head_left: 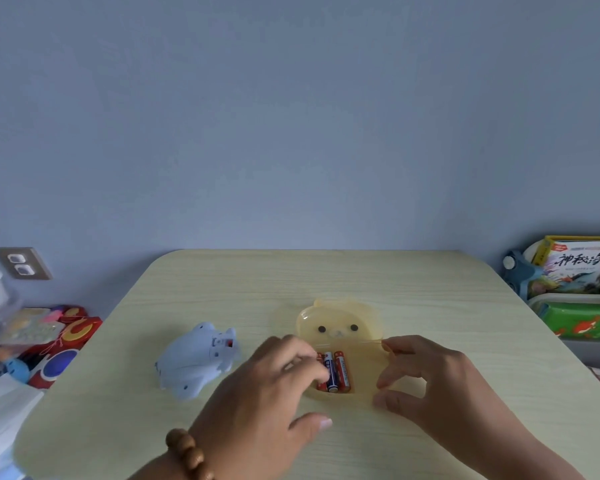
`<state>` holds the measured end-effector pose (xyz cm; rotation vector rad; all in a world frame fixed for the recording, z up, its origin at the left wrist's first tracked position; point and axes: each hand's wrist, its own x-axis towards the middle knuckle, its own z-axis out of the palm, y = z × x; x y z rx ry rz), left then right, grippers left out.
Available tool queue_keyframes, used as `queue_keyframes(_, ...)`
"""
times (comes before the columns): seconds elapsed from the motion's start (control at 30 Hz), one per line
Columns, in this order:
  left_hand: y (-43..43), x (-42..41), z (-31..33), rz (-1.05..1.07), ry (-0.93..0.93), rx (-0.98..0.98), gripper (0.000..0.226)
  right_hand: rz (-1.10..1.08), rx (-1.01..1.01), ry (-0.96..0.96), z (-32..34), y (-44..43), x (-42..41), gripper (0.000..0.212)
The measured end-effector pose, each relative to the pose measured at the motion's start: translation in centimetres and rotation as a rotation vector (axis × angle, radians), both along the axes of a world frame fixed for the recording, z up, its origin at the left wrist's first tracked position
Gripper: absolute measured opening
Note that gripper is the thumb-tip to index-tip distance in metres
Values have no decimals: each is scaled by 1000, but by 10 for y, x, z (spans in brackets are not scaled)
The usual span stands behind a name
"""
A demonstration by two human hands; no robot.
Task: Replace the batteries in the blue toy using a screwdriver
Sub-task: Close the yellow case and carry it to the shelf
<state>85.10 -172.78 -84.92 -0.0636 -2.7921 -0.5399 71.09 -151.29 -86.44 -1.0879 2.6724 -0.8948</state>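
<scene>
The pale blue toy [194, 365] lies on its side at the left of the table [326, 271], and its battery bay [223, 342] is uncovered. To its right stands a yellow bear-faced box [364, 372] with its lid [340, 323] tipped back. Inside it lie several red and dark blue batteries [338, 372]. My left hand [257, 400] reaches into the box, fingertips on the batteries and thumb spread apart. My right hand [440, 386] grips the box's right side between fingers and thumb. I see no screwdriver.
A heap of colourful toys [59, 341] lies off the table's left edge, with white packaging [0, 417] below it. Picture books [579, 271] are stacked at the right. A wall socket [21, 263] is on the left wall.
</scene>
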Motion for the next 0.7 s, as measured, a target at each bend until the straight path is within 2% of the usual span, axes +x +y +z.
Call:
queue_keyframes(0.1,-2,-4,-16,22,-12,20,47,2,16,-30,2,5,3,25)
queue_keyframes(0.2,-5,-7,-26,14,-1,22,26,-8,8,-84,13,7,4,60)
queue_keyframes(0.27,-6,-8,-29,22,15,17,18,-55,-4,-132,20,3,0,72)
queue_keyframes(0.4,-6,-10,-29,38,22,37,18,-122,-12,-149,21,-21,-17,65)
queue_keyframes(0.57,-4,-11,-32,88,73,154,20,-169,-46,-188,12,-44,-34,58)
queue_keyframes(0.7,-3,-12,-33,107,106,195,20,-189,-186,-230,10,-42,-36,35)
